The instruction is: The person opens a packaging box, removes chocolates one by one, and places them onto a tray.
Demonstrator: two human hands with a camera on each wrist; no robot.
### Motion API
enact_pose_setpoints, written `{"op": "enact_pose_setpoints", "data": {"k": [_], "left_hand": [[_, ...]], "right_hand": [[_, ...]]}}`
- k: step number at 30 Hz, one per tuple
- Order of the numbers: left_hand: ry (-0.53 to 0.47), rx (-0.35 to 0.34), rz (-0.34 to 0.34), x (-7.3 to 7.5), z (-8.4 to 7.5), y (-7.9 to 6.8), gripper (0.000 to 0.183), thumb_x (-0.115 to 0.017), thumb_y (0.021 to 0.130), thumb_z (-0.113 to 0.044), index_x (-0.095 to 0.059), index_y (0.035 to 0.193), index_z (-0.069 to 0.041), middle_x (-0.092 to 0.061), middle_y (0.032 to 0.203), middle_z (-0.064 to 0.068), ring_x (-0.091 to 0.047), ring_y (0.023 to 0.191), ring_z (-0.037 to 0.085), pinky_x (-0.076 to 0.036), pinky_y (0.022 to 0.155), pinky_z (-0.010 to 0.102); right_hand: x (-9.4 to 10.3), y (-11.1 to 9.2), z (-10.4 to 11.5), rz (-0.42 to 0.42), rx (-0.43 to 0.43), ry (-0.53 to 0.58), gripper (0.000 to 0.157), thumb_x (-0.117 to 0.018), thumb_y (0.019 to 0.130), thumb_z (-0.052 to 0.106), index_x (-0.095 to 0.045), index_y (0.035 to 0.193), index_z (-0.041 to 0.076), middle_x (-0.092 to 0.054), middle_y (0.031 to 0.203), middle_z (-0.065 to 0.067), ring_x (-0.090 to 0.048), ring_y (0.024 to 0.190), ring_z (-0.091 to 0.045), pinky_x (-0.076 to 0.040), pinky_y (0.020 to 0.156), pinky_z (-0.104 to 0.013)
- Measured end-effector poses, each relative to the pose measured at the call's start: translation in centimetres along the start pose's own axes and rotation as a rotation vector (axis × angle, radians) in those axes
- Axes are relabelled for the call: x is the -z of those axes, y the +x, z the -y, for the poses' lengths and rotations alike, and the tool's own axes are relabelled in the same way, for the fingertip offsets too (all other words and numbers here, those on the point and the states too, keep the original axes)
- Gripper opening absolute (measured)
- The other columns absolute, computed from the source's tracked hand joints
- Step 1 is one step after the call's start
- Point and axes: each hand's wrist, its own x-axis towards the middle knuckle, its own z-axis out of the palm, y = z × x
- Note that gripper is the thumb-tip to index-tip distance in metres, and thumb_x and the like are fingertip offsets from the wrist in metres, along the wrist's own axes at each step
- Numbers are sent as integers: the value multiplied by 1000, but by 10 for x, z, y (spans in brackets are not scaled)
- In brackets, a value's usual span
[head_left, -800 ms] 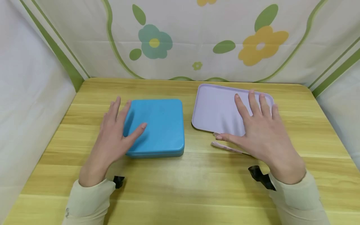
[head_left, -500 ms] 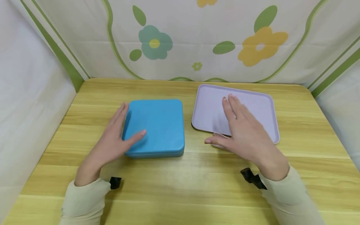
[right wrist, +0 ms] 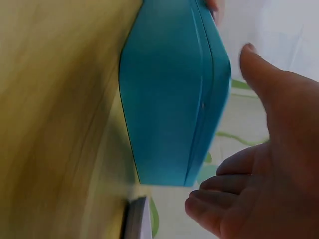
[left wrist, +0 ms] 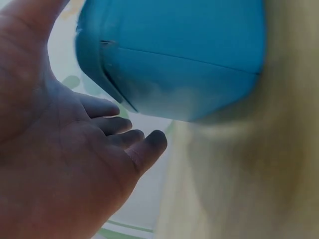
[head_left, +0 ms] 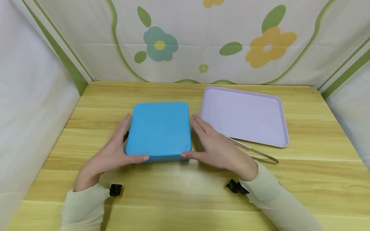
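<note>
A blue lidded box [head_left: 160,128] lies on the wooden table between my two hands. My left hand [head_left: 111,150] stands at its left side, fingers extended along that side and thumb by the front edge. On the other side is my right hand [head_left: 219,147], its fingers straight beside the box and its thumb near the front right corner. In the right wrist view, a gap shows between the right hand [right wrist: 269,149] and the box [right wrist: 169,99]. The left wrist view shows the left fingers [left wrist: 149,149] extended beside the box; whether the thumb touches it I cannot tell.
A lilac tray [head_left: 245,115] lies at the back right of the table [head_left: 179,199]. In front of it are tongs [head_left: 264,154] with a pale pink handle and metal ends, partly hidden by my right hand. A flowered curtain [head_left: 185,41] hangs behind the table.
My right hand has moved left from over the tray and tongs to the box's right side. My left hand has come lower beside the box, its thumb shifting to the front edge.
</note>
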Motion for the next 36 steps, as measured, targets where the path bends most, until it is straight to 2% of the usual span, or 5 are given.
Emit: {"op": "enact_pose_setpoints", "data": {"k": [7,19,24,29,36], "left_hand": [[-105,4,0,-11,12,0,144,-98,81,-28,15,170,-41,9,182,0,-10,166,48,-31,122,73],[-194,-4,11,-12,25,-2,144,-99,79,-20,11,167,-55,0,182,-13,-11,168,33,-27,124,69],[-142,-3,13,-9,27,-2,142,-98,80,-24,11,166,-55,0,181,-15,-13,168,32,-36,126,41],[-147,1,18,-8,26,-2,141,-98,81,-25,11,166,-55,0,181,-13,-14,168,34,-36,111,8],[-178,-6,14,-8,25,-2,141,-98,81,-23,10,166,-54,-2,182,-11,-16,167,36,-33,106,-1]], "right_hand": [[-19,6,-1,39,8,114,136,-81,85,71,8,173,17,8,183,-5,-6,169,-22,-30,132,-49],[-33,10,-6,-44,36,236,134,-89,85,55,5,173,17,1,183,-10,-11,168,-24,-28,133,-51],[-35,10,-4,-80,38,244,133,-92,84,51,0,174,14,-4,182,-12,-15,168,-26,-30,132,-51],[-37,9,-3,-106,51,247,132,-93,84,48,-2,174,11,-6,182,-13,-15,168,-27,-30,131,-51],[-38,9,-1,-125,67,265,132,-94,84,44,-2,173,11,-3,182,-10,-13,168,-24,-29,132,-50]]}}
